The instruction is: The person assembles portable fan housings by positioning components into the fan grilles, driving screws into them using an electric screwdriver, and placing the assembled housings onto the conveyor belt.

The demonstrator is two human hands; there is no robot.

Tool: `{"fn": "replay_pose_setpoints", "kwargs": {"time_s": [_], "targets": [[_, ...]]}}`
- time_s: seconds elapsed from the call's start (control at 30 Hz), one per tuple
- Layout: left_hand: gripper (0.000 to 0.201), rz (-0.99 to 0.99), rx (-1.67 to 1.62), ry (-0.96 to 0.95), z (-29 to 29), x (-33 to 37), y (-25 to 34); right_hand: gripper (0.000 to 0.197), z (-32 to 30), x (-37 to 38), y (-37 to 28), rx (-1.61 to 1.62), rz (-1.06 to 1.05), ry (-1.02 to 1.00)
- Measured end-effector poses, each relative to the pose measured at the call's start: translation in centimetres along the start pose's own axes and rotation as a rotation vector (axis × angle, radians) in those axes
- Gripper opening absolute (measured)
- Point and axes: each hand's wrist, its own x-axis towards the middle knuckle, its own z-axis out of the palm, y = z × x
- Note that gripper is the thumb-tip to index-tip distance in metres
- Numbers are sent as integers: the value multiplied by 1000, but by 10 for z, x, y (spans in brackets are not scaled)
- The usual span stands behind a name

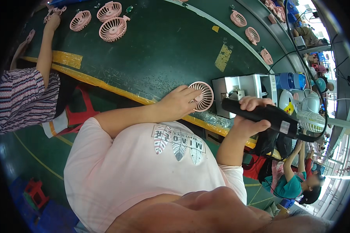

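Observation:
My left hand point(175, 104) lies at the table's near edge, its fingers closed over the rim of a round pink fan grille point(206, 96). Slim ribs run outward from the grille's centre. In my right hand point(243, 125) is a black corded electric screwdriver point(278, 117), held almost level with fingers wrapped over the top and thumb along the near side. Its narrow end points left, close to a silver metal box point(218, 95) with a small mechanism in its front. The screwdriver's tip is not clearly visible. A cord leaves its right end and curves upward.
Several pink fan housings point(113, 29) lie at the far left of the green table point(155, 50). More pink grilles point(252, 35) line the strip beyond. At left, a co-worker's hand point(53, 23) holds a pink part. Right are blue containers point(286, 80) and a white fan point(311, 112).

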Motion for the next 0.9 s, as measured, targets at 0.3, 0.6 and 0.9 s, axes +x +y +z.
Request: {"fn": "replay_pose_setpoints", "kwargs": {"time_s": [0.3, 0.6, 0.9], "targets": [[18, -68, -65, -20, -1, 4, -2, 66, 19, -19, 27, -105, 62, -170], [16, -54, -55, -13, 2, 4, -4, 58, 34, -20, 31, -95, 170, -228], [18, -6, 4, -35, -8, 8, -3, 66, 8, 8, 4, -126, 72, -239]]}}
